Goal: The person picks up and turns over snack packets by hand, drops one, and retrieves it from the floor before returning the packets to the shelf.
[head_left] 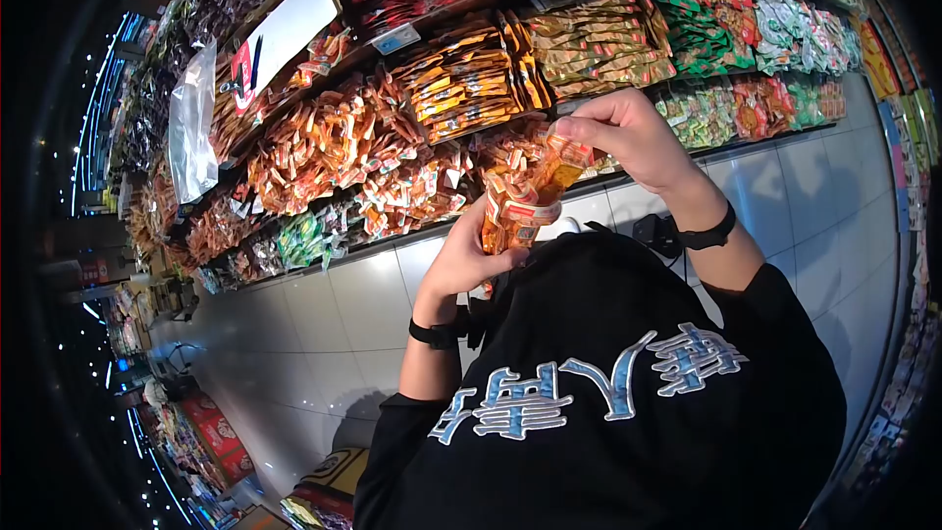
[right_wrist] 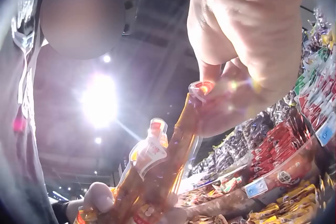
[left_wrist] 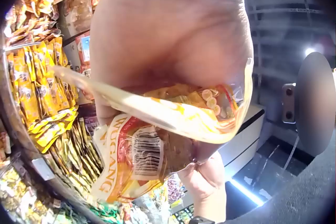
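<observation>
Before the torso, my left hand [head_left: 459,253] grips a small bunch of clear and orange snack packets [head_left: 518,211], thumb toward the lower side. Up close in the left wrist view, one snack packet [left_wrist: 123,163] shows a barcode and the letters WUGANG. My right hand [head_left: 633,137] pinches the upper end of a packet between thumb and fingers. That pinched end [right_wrist: 198,91] rises above the rest in the right wrist view, where part of the left hand [right_wrist: 101,199] holds the bunch below. A black band circles each wrist.
Tiered bins of packaged snacks run ahead, with orange packets [head_left: 329,152] and golden packets [head_left: 456,88]. A white board with a pen [head_left: 257,61] and a clear plastic bag [head_left: 194,128] lie to the left. Pale floor tiles [head_left: 339,304] show below the shelf.
</observation>
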### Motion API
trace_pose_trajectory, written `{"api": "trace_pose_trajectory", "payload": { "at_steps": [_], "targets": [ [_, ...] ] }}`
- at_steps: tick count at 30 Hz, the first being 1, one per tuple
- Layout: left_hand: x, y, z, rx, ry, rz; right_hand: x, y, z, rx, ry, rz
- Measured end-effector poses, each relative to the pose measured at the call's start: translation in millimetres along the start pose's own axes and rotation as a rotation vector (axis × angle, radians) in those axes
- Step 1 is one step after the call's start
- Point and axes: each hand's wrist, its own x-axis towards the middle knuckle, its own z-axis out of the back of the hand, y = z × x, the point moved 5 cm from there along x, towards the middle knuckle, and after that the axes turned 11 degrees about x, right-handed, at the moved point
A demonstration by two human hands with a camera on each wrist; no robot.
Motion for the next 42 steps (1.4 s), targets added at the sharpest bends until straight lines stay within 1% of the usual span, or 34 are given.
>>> {"api": "trace_pose_trajectory", "payload": {
  "at_steps": [1, 4, 7, 8, 11, 12, 15, 16, 17, 19, 20, 23, 25, 26, 27, 29, 30, 34, 37, 38, 41, 42],
  "targets": [
    [0, 0, 0, -0.013, 0.013, -0.006, -1, 2, -1, 0.043, 0.006, -0.011],
    [0, 4, 1, -0.020, 0.042, -0.022, 2, -5, 5, 0.036, 0.024, -0.047],
    [-2, 11, 1, -0.144, 0.018, 0.036, -2, 0, 0, 0.161, 0.016, -0.078],
    [0, 12, 2, -0.185, -0.012, 0.003, -1, 1, -2, 0.201, 0.018, -0.087],
    [5, 13, 1, -0.250, -0.042, 0.092, 4, -14, -9, 0.106, 0.050, -0.009],
    [8, 11, -1, -0.250, -0.075, 0.065, 3, -13, -18, 0.175, 0.098, -0.012],
    [12, 1, -6, -0.277, -0.082, 0.060, 7, -26, -13, 0.163, -0.015, 0.046],
    [14, -4, -8, -0.327, -0.086, 0.024, 8, -27, -9, 0.167, -0.085, 0.083],
    [13, -3, -7, -0.345, -0.103, 0.052, 11, -28, -3, 0.210, -0.137, 0.136],
    [12, 0, -2, -0.380, -0.142, 0.106, 11, -28, 7, 0.318, -0.203, 0.120],
    [16, -2, -1, -0.379, -0.092, 0.069, 10, -29, 11, 0.369, -0.232, 0.058],
    [20, -3, 0, -0.360, -0.124, 0.080, 10, -33, 15, 0.246, -0.159, -0.032],
    [23, 0, 0, -0.313, -0.182, 0.092, 9, -30, 3, 0.105, -0.067, 0.004],
    [25, 2, -1, -0.289, -0.210, 0.098, 8, -35, -4, 0.165, -0.017, -0.046],
    [27, 6, 0, -0.279, -0.230, 0.095, 7, -40, -13, 0.142, 0.052, -0.085],
    [30, 13, 1, -0.257, -0.269, 0.090, 4, -45, -27, 0.139, 0.095, -0.107],
    [30, 10, 1, -0.225, -0.304, 0.117, 6, -54, -27, 0.032, 0.091, -0.006],
    [32, 5, 0, -0.169, -0.348, 0.086, 11, -62, -28, -0.158, -0.021, 0.160],
    [27, -9, -1, -0.177, -0.325, 0.112, 11, -58, -31, -0.160, -0.020, 0.108],
    [25, -12, 0, -0.185, -0.345, 0.126, 11, -57, -31, -0.131, -0.027, 0.105],
    [22, -1, 9, -0.371, -0.328, 0.140, 13, -58, -30, -0.036, -0.030, 0.088],
    [19, 8, 13, -0.343, -0.309, 0.209, 14, -61, -30, 0.003, -0.021, 0.078]
  ]
}}
